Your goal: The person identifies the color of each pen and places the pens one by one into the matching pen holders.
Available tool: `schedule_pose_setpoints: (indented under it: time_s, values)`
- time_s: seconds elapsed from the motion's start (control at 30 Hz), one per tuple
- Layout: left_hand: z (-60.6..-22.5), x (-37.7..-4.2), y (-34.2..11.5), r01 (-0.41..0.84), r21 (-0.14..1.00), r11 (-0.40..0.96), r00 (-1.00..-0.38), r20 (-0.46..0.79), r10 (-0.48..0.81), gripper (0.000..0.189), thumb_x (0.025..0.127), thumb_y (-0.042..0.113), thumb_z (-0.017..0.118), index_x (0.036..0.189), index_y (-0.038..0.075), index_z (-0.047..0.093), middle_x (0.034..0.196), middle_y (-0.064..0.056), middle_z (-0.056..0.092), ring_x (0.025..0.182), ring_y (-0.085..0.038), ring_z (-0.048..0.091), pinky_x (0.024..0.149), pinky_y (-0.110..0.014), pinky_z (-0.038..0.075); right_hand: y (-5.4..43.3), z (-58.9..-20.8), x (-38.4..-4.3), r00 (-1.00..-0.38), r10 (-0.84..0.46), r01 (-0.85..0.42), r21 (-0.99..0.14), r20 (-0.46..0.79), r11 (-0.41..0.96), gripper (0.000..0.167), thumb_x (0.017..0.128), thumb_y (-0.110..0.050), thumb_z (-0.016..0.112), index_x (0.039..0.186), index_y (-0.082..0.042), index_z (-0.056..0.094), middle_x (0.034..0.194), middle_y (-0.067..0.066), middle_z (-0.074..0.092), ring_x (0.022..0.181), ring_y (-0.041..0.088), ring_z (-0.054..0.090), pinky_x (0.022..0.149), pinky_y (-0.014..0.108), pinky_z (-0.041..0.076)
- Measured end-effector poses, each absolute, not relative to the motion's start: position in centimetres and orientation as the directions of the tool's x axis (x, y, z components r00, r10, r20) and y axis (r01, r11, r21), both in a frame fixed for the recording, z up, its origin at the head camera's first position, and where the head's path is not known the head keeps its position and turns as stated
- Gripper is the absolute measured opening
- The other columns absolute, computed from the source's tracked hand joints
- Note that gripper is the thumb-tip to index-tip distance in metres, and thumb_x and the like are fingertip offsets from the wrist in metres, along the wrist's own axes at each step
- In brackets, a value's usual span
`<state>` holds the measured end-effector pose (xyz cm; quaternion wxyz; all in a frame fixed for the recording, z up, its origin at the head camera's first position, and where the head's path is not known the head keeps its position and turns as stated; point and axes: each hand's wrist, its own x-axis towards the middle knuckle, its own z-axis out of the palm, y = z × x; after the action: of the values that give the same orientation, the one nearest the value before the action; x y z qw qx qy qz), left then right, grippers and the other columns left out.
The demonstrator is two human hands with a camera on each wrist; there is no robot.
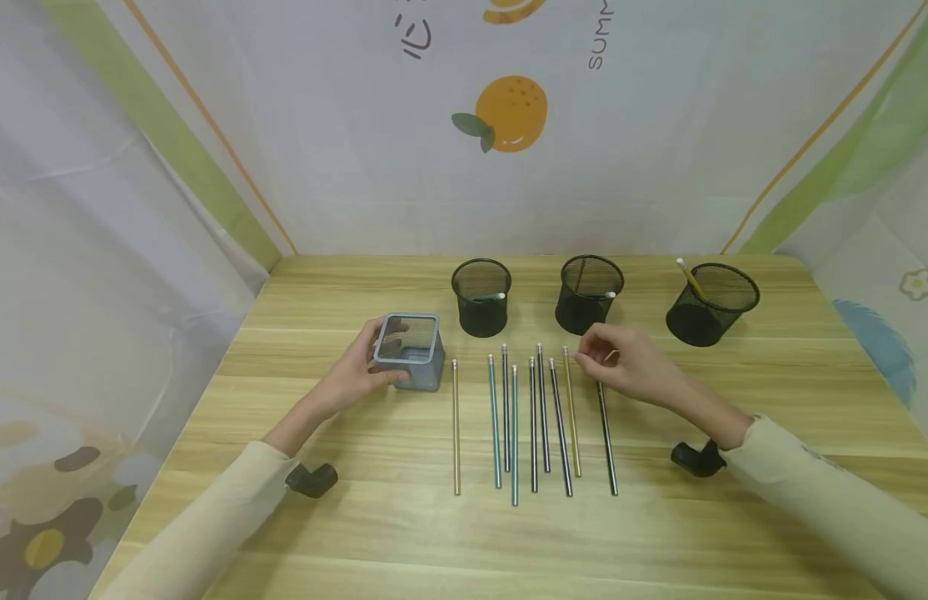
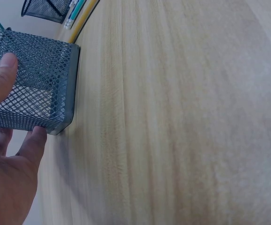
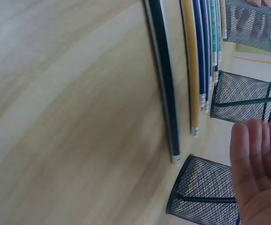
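Observation:
My left hand (image 1: 351, 371) grips a grey square mesh pencil holder (image 1: 426, 375), thumb on its near side and fingers round the far side. In the left wrist view the thumb (image 2: 2, 77) presses the mesh. My right hand (image 1: 629, 362) is above the eraser end of the rightmost dark pencil (image 1: 608, 442), its fingers loosely bent and nothing between them. In the right wrist view that pencil (image 3: 166, 84) lies on the table, apart from the fingers (image 3: 250, 145). A yellow pencil (image 1: 572, 417) lies just left of it.
Several teal and dark pencils (image 1: 515, 442) lie roughly parallel, with another yellow pencil (image 1: 456, 433) at the left. Behind them stand three round black mesh cups, left (image 1: 482, 317), middle (image 1: 580, 312) and right (image 1: 696, 321), with pencils inside. A printed curtain (image 1: 359, 167) hangs behind the table.

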<state>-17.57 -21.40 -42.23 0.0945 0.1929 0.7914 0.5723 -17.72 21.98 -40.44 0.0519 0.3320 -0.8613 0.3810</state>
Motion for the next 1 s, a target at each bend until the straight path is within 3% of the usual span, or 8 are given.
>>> schedule_pose_setpoints:
  time_s: [0.27, 0.47, 0.8, 1.0]
  values:
    - [-42.2, -17.6, -21.3, 0.190, 0.945, 0.266, -0.909, 0.067, 0.411, 0.083, 0.086, -0.011, 0.075, 0.152, 0.004, 0.027, 0.154, -0.021, 0.033, 0.143, -0.042, 0.032, 0.112, -0.055, 0.039, 22.9, -41.1, -17.8, -0.894, -0.423, -0.407, -0.659, 0.146, 0.632, 0.012, 0.091, -0.008, 0.074, 0.089, -0.005, 0.063, 0.081, 0.002, 0.063, 0.072, 0.017, 0.060, 0.061, 0.029, 0.055]
    - [-42.3, -17.6, -21.3, 0.193, 0.945, 0.265, -0.910, 0.071, 0.409, 0.083, 0.086, -0.011, 0.075, 0.152, 0.003, 0.027, 0.154, -0.022, 0.032, 0.143, -0.043, 0.032, 0.112, -0.055, 0.039, 23.2, -40.9, -17.7, -0.944, -0.326, -0.267, -0.684, 0.045, 0.679, 0.016, 0.089, -0.010, 0.074, 0.089, 0.000, 0.061, 0.078, 0.005, 0.063, 0.068, 0.018, 0.059, 0.054, 0.027, 0.051]
    - [-42.3, -17.6, -21.3, 0.199, 0.944, 0.263, -0.907, 0.075, 0.415, 0.084, 0.086, -0.011, 0.075, 0.153, 0.004, 0.027, 0.154, -0.022, 0.033, 0.141, -0.044, 0.035, 0.111, -0.054, 0.042, 23.4, -40.8, -17.7, -0.935, -0.300, -0.074, -0.721, -0.190, 0.688, 0.023, 0.093, -0.016, 0.071, 0.088, 0.004, 0.060, 0.067, 0.007, 0.067, 0.058, 0.020, 0.068, 0.051, 0.028, 0.058]
    - [-42.1, -17.6, -21.3, 0.180, 0.944, 0.275, -0.911, 0.055, 0.409, 0.084, 0.086, -0.010, 0.075, 0.153, 0.007, 0.027, 0.155, -0.017, 0.033, 0.144, -0.038, 0.033, 0.112, -0.051, 0.041, 23.4, -41.0, -17.9, -0.919, -0.306, -0.058, -0.681, -0.250, 0.730, 0.028, 0.094, -0.023, 0.074, 0.082, 0.001, 0.064, 0.063, 0.004, 0.067, 0.057, 0.020, 0.069, 0.051, 0.028, 0.057]
